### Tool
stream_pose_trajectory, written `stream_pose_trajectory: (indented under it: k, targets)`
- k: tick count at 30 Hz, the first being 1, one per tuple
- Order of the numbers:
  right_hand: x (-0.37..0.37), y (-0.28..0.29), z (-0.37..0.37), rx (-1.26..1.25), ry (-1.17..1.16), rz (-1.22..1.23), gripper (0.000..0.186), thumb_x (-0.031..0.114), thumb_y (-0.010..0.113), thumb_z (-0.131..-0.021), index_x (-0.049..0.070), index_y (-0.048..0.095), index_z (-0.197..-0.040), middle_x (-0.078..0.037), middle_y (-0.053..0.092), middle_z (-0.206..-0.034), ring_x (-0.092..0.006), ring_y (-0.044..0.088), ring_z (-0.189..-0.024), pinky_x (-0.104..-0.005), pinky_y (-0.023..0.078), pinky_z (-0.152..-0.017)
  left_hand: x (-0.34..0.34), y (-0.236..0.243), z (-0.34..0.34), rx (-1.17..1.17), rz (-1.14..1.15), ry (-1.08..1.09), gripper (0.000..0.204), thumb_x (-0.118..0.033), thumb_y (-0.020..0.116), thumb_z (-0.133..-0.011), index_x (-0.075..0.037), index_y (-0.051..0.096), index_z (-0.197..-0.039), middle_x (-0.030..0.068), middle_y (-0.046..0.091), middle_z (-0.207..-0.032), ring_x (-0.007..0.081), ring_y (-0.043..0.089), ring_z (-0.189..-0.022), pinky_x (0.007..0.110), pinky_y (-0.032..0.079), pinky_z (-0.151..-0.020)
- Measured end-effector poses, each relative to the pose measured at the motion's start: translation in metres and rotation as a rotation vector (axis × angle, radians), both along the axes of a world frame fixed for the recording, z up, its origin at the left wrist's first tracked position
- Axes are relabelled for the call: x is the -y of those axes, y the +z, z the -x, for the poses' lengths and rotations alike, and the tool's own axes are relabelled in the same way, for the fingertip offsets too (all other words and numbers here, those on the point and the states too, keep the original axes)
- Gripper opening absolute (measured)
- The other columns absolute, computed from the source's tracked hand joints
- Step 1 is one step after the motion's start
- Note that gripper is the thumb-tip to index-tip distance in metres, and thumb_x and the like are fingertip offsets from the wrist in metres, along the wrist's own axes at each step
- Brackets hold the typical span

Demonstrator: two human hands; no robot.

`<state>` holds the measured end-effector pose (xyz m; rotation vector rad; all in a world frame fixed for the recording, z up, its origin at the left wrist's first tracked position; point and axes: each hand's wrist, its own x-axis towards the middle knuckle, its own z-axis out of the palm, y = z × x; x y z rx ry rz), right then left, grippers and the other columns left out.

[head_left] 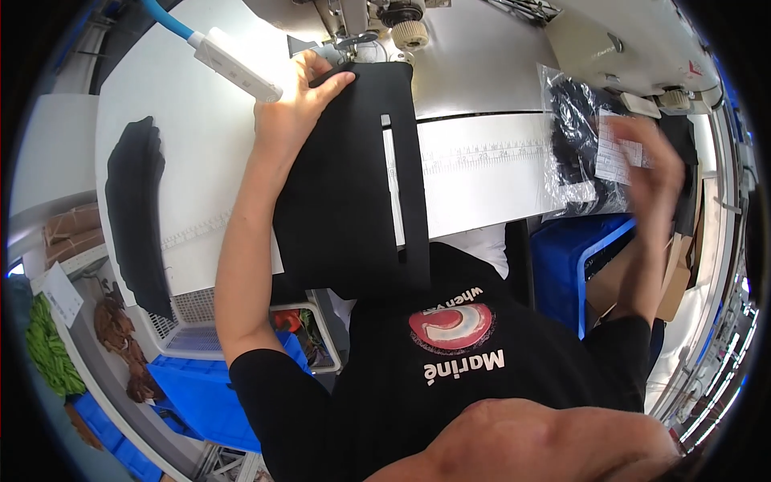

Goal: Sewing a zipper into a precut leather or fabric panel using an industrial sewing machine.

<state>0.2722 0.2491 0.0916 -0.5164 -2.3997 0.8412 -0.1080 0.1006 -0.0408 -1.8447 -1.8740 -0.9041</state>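
A black fabric panel (337, 193) with a long narrow slit lies on the white table and hangs down over its near edge. Its far edge reaches the needle area of the sewing machine (353, 48). My left hand (297, 100) pinches the panel's far left corner between thumb and fingers, close beside the presser foot. Out to the right, my right hand (652, 157) is blurred over a clear plastic bag (562, 104) of black pieces. Next to its fingers is a white printed paper (612, 161); whether they grip it cannot be made out.
A stack of black fabric strips (136, 209) lies at the table's left. A white device on a blue cable (233, 64) hangs above my left wrist. Blue bins (558, 273), a white basket (325, 329) and a cardboard box (610, 281) stand below the table edge.
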Motion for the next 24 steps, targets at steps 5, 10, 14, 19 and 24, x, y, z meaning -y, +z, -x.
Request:
stream_pose_trajectory:
  k: [5,10,14,19,24]
  targets:
    - [0.022,-0.075,0.18,0.265,0.015,-0.077,0.018,0.022,0.061,-0.089,0.006,0.065,-0.097,-0.012,0.065,-0.077,-0.0286,0.063,-0.071,-0.038,0.049,-0.061,0.004,0.004,0.001,-0.206,-0.037,0.098,0.02,-0.031,0.073,-0.08,-0.016,0.061,-0.087,-0.004,0.059,-0.073,0.0153,0.058,-0.061,0.029,0.048,-0.051]
    - [0.004,-0.101,0.199,0.021,0.261,-0.456,0.013,0.019,0.061,-0.086,0.007,0.06,-0.082,-0.009,0.062,-0.074,-0.0281,0.062,-0.069,-0.0389,0.049,-0.059,0.006,0.015,0.001,0.568,0.27,0.106,0.031,-0.034,0.075,-0.079,-0.008,0.058,-0.082,-0.0004,0.06,-0.069,0.0175,0.058,-0.061,0.031,0.048,-0.059]
    - [-0.017,-0.079,0.174,0.056,0.367,-0.628,0.009,0.019,0.061,-0.084,0.01,0.062,-0.085,-0.005,0.06,-0.079,-0.0266,0.06,-0.068,-0.0389,0.049,-0.059,-0.003,0.016,0.001,0.548,0.186,0.061,0.029,-0.031,0.074,-0.082,-0.007,0.057,-0.08,-0.0003,0.059,-0.066,0.0144,0.056,-0.059,0.029,0.046,-0.058]
    - [-0.002,-0.086,0.177,-0.099,0.346,-0.669,0.008,0.011,0.065,-0.076,0.012,0.061,-0.082,-0.002,0.056,-0.074,-0.0226,0.06,-0.071,-0.0367,0.049,-0.063,-0.007,0.012,0.003,0.713,0.198,0.08,0.026,-0.026,0.074,-0.082,-0.007,0.057,-0.078,-0.002,0.055,-0.064,0.0116,0.051,-0.057,0.026,0.043,-0.058]
    - [0.042,-0.105,0.185,0.067,0.347,-0.597,0.019,0.016,0.068,-0.075,0.012,0.063,-0.093,-0.002,0.06,-0.094,-0.0197,0.06,-0.089,-0.035,0.049,-0.075,0.0,0.014,0.002,0.69,0.217,0.055,0.027,-0.025,0.076,-0.08,-0.007,0.057,-0.078,-0.001,0.056,-0.064,0.0115,0.054,-0.059,0.027,0.044,-0.058]
